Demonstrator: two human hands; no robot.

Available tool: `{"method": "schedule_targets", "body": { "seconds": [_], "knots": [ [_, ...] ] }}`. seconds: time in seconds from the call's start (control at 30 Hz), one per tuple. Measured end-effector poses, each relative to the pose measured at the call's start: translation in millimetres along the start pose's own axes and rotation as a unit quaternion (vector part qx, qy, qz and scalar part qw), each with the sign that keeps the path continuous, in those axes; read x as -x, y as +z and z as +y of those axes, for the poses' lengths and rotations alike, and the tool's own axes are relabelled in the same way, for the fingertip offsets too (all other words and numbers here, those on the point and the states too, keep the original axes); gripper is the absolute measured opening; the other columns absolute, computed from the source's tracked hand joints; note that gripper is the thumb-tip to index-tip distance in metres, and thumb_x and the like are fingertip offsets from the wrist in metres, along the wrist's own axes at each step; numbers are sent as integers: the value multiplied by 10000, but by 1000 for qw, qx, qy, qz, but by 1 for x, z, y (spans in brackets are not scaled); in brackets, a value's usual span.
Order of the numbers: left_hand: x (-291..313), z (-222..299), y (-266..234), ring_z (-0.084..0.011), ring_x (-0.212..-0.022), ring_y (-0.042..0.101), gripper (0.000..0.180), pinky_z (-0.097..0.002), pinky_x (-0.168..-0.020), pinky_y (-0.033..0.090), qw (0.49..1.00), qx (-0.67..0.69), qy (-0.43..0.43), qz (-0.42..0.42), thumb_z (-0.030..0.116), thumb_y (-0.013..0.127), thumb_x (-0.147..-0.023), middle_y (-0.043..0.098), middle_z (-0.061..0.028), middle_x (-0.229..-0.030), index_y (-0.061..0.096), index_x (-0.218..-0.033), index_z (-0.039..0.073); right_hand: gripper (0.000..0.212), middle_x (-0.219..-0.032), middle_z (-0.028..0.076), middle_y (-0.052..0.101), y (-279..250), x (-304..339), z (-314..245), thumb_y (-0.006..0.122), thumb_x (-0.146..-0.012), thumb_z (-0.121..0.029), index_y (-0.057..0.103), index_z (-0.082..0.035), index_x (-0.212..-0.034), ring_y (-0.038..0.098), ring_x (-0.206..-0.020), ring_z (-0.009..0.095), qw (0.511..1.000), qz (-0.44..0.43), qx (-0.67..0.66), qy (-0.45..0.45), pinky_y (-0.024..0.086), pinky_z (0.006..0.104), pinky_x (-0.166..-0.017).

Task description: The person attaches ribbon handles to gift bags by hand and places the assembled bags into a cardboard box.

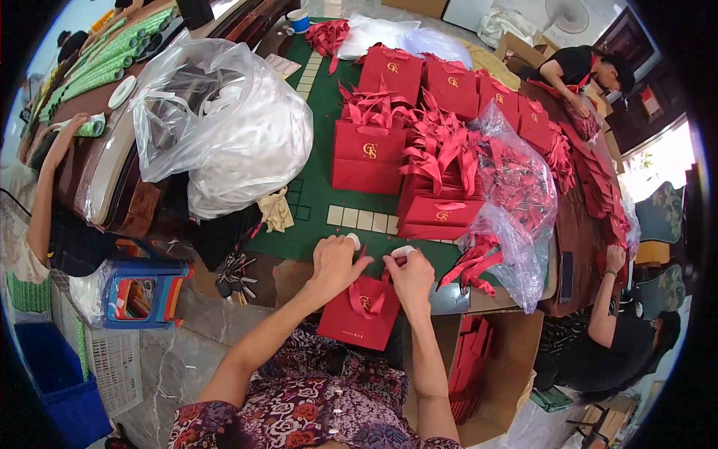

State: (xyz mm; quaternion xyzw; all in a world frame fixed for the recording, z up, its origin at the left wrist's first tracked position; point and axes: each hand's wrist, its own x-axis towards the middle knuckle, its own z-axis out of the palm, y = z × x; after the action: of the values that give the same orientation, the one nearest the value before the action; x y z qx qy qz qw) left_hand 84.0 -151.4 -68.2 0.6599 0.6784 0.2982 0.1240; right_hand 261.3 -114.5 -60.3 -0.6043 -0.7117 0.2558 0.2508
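Note:
A small red paper gift bag (357, 323) with a gold emblem and a red ribbon handle (379, 298) leans at the table's front edge, close to my body. My left hand (334, 263) bends over the left of its top edge, thumb pointing right. Opposite it, my right hand (412, 277) is curled at the bag's upper right, thumb by the ribbon. White coverings show on a fingertip of each hand. What the fingertips pinch behind the bag is partly hidden.
Finished red bags (368, 157) and bundled ribbon-handled bags (437, 213) stand on the green tabletop (310, 168). A clear plastic bag (523, 202) covers some. Left is a bulky white plastic sack (239, 135). Below right, a carton (508, 367) holds red bags. Other people work at both sides.

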Motion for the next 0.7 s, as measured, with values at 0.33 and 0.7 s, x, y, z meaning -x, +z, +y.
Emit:
{"method": "schedule_targets", "body": {
  "seconds": [0.33, 0.7],
  "knots": [
    [2, 10, 3, -101, -696, 653, 110, -262, -639, 502, 938, 328, -102, -42, 119, 711, -873, 707, -56, -761, 711, -921, 20, 208, -844, 19, 696, 2, 3, 2, 691, -914, -87, 706, 6, -1100, 613, -767, 78, 927, -69, -367, 43, 507, 251, -711],
    [0, 6, -3, -72, -743, 616, 87, -246, -686, 499, 881, 425, -153, -141, 68, 693, -896, 698, -22, -800, 712, -923, -13, 174, -862, -11, 693, -11, 2, -1, 669, -928, -69, 719, 0, -1079, 589, -765, 47, 904, -157, -393, 64, 477, 220, -689]
  ]
}}
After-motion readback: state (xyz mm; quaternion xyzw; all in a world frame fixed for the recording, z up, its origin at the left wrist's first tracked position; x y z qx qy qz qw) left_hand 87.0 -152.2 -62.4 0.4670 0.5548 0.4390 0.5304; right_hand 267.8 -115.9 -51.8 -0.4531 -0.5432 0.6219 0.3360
